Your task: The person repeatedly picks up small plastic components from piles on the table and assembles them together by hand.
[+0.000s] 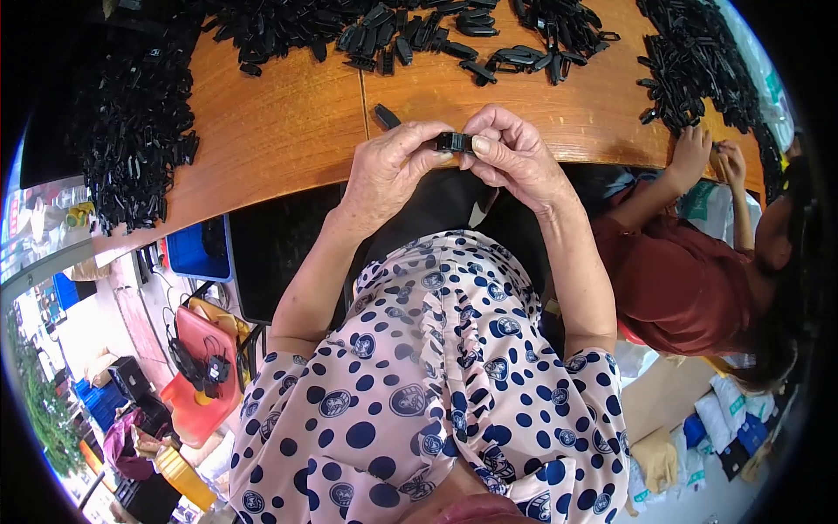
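Between my two hands, just over the table's near edge, is a small black plastic part [451,142], oblong with a slot-like recess. My left hand [394,166] pinches its left end between thumb and fingertips. My right hand [515,157] grips the right end, thumb on top and fingers curled behind. A single black plastic piece [387,116] lies on the wooden table [271,131] just beyond my left hand. What exact kind of part I hold is too small to tell.
Heaps of similar black parts [384,35] lie along the table's far side, with more piles at the left [140,140] and right [703,65]. A co-worker in a dark red top [681,279] works close on my right. A red chair [205,367] and blue crate [199,251] stand at left.
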The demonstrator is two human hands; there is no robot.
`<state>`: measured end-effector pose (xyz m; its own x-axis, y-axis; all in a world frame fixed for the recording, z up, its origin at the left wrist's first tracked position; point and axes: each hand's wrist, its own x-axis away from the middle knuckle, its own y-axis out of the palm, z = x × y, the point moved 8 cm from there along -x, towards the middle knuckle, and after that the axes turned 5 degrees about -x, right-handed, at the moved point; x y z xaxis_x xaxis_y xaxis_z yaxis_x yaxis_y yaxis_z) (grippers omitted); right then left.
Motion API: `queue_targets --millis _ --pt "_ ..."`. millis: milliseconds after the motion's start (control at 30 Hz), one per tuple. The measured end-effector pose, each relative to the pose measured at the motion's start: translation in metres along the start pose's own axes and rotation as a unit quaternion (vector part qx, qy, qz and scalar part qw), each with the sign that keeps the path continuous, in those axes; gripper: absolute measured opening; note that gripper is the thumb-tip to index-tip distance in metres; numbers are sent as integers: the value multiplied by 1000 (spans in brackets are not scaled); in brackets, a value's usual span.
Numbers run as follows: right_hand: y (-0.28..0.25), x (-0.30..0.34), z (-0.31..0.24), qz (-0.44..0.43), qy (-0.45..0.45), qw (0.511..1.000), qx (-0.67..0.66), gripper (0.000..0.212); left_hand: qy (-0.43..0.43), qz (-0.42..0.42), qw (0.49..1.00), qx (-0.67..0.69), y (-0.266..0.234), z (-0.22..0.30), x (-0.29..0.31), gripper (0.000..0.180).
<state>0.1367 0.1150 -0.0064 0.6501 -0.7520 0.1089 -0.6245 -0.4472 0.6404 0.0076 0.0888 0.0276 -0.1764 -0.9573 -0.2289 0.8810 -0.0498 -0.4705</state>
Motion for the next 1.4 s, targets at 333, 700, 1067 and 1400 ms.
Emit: queue_targets --millis 333,700,1067,1400 --pt "-3 10 12 75 124 977 154 17 86 6 986 -146 -3 9 14 21" --pt "-6 20 45 53 215 975 21 21 39 -38 992 -116 9 4 26 24" --pt "33 24 67 -50 209 966 -147 53 -254 3 839 481 40 -42 50 30" --pt "29 7 80 7 130 991 -41 42 -230 44 848 474 32 -42 50 35"
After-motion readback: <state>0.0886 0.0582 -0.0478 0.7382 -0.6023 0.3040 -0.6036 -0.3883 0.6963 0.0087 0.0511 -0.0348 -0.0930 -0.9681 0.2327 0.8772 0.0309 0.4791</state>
